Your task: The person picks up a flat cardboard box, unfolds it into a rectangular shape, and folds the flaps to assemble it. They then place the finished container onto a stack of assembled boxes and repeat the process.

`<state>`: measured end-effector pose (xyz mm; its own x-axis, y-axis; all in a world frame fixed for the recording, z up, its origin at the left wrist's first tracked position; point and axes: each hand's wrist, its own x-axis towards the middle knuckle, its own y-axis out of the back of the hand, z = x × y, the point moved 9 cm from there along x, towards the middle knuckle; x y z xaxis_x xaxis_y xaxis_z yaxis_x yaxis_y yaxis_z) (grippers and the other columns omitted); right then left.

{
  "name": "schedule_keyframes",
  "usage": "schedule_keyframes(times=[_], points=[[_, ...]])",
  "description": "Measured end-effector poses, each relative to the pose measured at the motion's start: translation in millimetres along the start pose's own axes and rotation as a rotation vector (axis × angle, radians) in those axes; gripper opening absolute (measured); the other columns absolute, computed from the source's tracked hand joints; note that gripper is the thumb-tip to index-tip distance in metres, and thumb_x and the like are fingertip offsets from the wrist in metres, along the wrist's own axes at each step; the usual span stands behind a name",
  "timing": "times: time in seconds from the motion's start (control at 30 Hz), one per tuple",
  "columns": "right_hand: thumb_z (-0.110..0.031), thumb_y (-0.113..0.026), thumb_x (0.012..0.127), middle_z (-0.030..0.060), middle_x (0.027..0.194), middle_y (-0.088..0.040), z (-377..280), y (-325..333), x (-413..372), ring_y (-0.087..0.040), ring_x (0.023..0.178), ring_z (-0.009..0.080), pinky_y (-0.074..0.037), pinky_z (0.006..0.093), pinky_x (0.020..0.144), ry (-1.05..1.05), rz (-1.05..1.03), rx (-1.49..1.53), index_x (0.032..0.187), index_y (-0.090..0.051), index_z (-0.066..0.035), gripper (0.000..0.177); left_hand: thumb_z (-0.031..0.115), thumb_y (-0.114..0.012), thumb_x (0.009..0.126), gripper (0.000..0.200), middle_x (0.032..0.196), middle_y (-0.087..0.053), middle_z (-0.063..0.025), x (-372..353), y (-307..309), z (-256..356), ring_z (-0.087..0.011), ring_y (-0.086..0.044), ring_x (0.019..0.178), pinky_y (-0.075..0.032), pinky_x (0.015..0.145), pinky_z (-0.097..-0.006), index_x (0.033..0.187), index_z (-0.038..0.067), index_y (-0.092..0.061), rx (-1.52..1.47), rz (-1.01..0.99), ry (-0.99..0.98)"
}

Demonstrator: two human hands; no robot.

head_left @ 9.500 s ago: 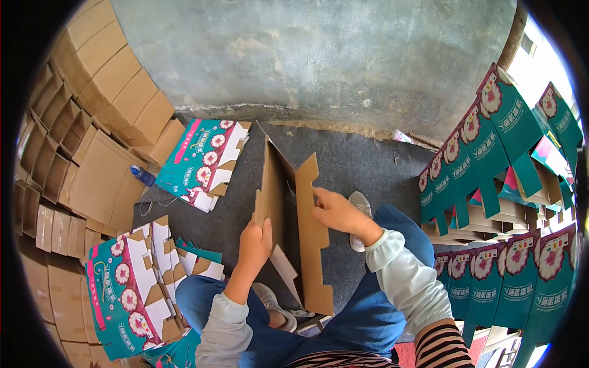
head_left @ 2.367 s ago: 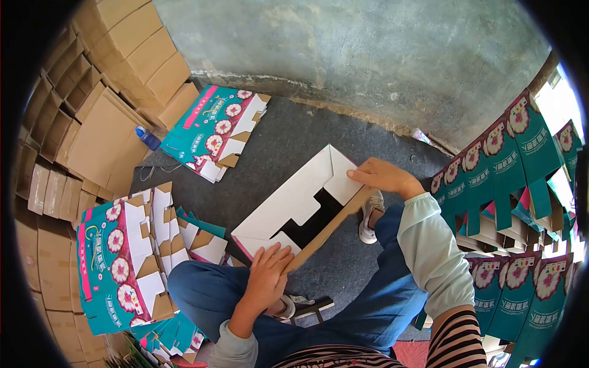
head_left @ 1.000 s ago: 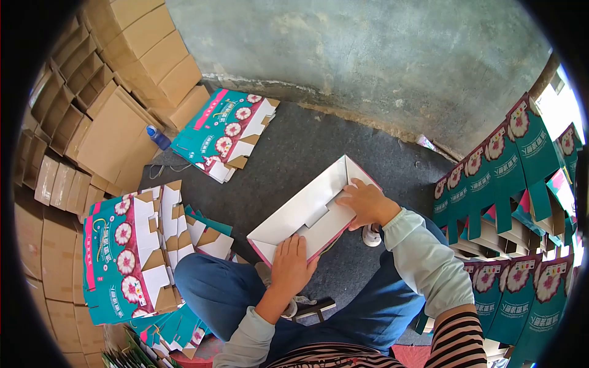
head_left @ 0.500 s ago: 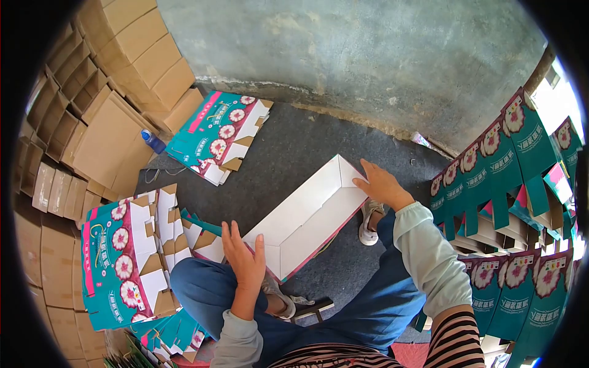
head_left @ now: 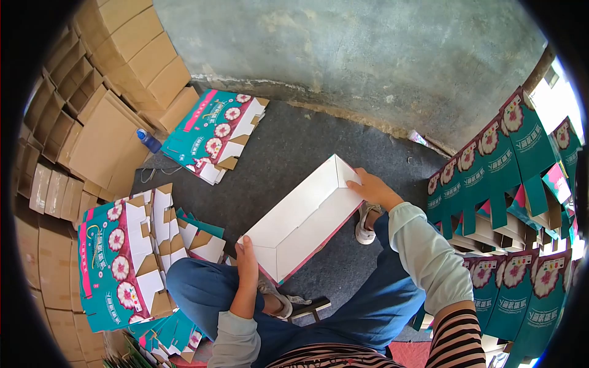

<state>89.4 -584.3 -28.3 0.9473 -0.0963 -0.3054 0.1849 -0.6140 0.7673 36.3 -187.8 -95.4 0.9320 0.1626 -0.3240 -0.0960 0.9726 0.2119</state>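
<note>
An open cardboard box (head_left: 310, 214), white inside with a thin dark pink edge, is tilted between my hands above the floor. My left hand (head_left: 246, 270) is closed on its near left end, thumb up against the outer wall. My right hand (head_left: 375, 189) grips the far right end, with the thumb over the rim and the fingers behind the wall. Beside my left knee lies a stack of flat teal printed cartons (head_left: 101, 264) with white and brown flaps. The box's outer faces are mostly hidden from me.
Another flat carton stack (head_left: 202, 132) lies on the dark floor mat (head_left: 288, 144) ahead. Brown boxes (head_left: 147, 67) pile up at left, near a blue bottle (head_left: 148, 141). Folded teal cartons (head_left: 485, 175) are stacked at right. A grey wall (head_left: 343, 55) stands behind.
My left hand has gone from spread fingers beside the box to closed on its left end. My right hand has tightened round the other end. The box has barely moved.
</note>
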Motion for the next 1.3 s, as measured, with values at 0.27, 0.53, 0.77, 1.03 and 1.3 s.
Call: schedule_keyframes(times=[0.27,0.53,0.77,1.03,1.3], points=[[-0.050,-0.047,0.090,0.0268,0.113,-0.059,-25.8,22.4,-15.5,-0.057,0.106,0.0406,-0.042,0.0443,0.091,0.012,0.048,-0.020,0.122,-0.047,0.001,0.060,0.058,-0.038,0.093,0.075,0.124,-0.050,-0.0269,-11.0,6.1,19.0,-0.0339,-0.049,0.117,-0.037,0.098,-0.0361,0.127,-0.009,-0.038,-0.001,0.037,-0.021],[-0.052,-0.042,0.091,0.0261,0.113,-0.059,-2.7,4.9,2.4,-0.057,0.106,0.0409,-0.042,0.0441,0.092,-0.054,0.006,-0.056,0.120,-0.050,0.001,0.061,0.056,-0.035,0.095,0.068,0.122,-0.052,-0.0216,12.2,4.6,1.7,-0.0305,-0.048,0.117,-0.035,0.098,-0.0354,0.126,-0.004,-0.043,-0.037,0.057,0.028],[-0.062,-0.035,0.090,0.0207,0.095,-0.064,7.4,32.0,5.9,-0.062,0.087,0.0332,-0.045,0.0404,0.079,0.016,0.201,0.250,0.096,-0.063,0.001,0.070,0.049,-0.030,0.099,0.057,0.125,-0.049,-0.0163,-4.5,15.9,24.1,-0.0233,-0.046,0.115,-0.031,0.100,-0.0329,0.119,-0.001,-0.049,-0.227,0.052,-0.263],[-0.078,-0.035,0.080,0.0128,0.082,-0.067,74.0,-6.8,-29.5,-0.062,0.069,0.0217,-0.046,0.0321,0.056,-0.318,0.030,0.622,0.089,-0.069,0.000,0.086,0.038,-0.047,0.096,0.041,0.123,-0.050,-0.0131,-8.8,16.2,10.7,-0.0198,-0.053,0.105,-0.043,0.089,-0.0332,0.109,0.000,-0.056,-0.519,0.073,-0.043],[-0.074,-0.037,0.084,0.0141,0.101,-0.066,179.0,-140.2,-37.6,-0.065,0.092,0.0202,-0.052,0.0358,0.073,-0.441,-0.313,0.300,0.097,-0.069,-0.003,0.079,0.046,-0.065,0.081,0.055,0.101,-0.061,-0.0227,44.0,-25.5,-83.0,-0.0325,-0.060,0.095,-0.046,0.083,-0.0400,0.104,-0.003,-0.058,0.509,-0.025,0.015]])
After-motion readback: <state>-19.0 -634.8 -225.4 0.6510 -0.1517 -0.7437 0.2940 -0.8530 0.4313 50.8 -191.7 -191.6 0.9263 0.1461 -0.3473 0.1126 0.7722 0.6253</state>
